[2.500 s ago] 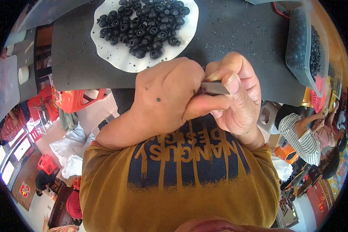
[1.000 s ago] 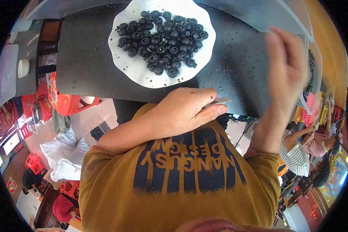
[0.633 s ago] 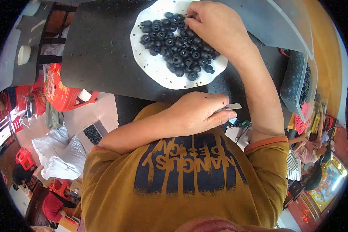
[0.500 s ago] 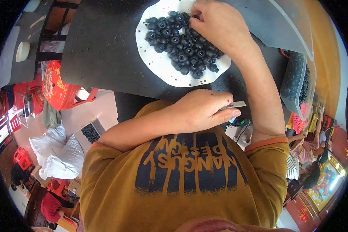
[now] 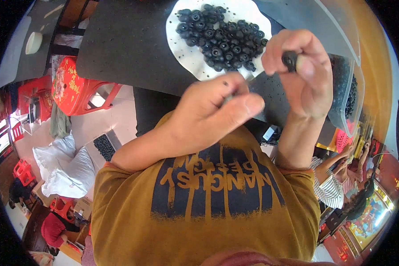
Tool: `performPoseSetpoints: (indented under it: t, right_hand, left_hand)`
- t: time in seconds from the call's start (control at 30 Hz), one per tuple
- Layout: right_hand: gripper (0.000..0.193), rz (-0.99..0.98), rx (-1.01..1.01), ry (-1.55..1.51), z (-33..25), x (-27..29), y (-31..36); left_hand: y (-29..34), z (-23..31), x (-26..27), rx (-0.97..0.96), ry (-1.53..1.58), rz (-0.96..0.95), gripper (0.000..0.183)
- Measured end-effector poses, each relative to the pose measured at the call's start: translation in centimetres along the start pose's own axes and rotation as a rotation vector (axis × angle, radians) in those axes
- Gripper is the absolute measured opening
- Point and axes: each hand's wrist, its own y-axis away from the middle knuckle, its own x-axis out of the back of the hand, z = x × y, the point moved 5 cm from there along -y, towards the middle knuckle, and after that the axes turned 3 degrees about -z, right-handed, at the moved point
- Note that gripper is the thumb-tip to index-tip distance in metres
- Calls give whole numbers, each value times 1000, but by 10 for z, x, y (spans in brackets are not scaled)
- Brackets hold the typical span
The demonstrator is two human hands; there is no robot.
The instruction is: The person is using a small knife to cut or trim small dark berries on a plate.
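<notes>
A white plate with a wavy rim (image 5: 178, 55) lies on the dark table, heaped with small black round rubber parts (image 5: 224, 45) that have ring-shaped openings. My right hand (image 5: 308, 82) is raised just right of the plate. Its thumb and fingers pinch one black rubber part (image 5: 290, 61). Nearer my chest, my left hand (image 5: 208, 111) is closed with the thumb along the top. It grips a small flat blade, mostly hidden by the fingers now. A black crumb sticks to the back of that hand.
A clear plastic bin (image 5: 360, 95) with black parts stands at the right, beside a larger translucent container (image 5: 314, 26). Black crumbs dot the dark tabletop (image 5: 128, 48). Left of it are a red stool (image 5: 68, 86), white sacks (image 5: 68, 170) and a tray of black parts (image 5: 115, 139).
My right hand has come away from the plate, bringing one black rubber part rightward and nearer. The left hand has tilted and risen toward the camera, and its blade has nearly gone from sight.
</notes>
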Motion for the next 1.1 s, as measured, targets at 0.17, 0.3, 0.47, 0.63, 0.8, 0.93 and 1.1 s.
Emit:
performPoseSetpoints:
  t: [0.17,0.3,0.47,0.63,0.8,0.93,1.1]
  right_hand:
    - [23,31,-19,-135,2,-8,33]
    - [24,137,-69,-135,4,-4,49]
    - [31,185,24,-185,2,1,60]
    - [35,212,-52,-260,8,6,67]
    - [20,183,53,-184,11,9,68]
    - [18,191,44,-223,17,8,72]
    - [17,198,135,-192,17,5,74]
  left_hand:
    - [-18,16,-13,-347,-166,49,23]
    - [-32,14,-27,-420,-333,38,23]
    - [-41,9,-36,-423,-476,92,27]
    - [-40,2,-38,-370,-496,71,30]
    - [-39,7,-38,-398,-618,86,39]
    - [-39,13,-38,-404,-735,98,42]
    - [-38,14,-41,-457,-866,86,46]
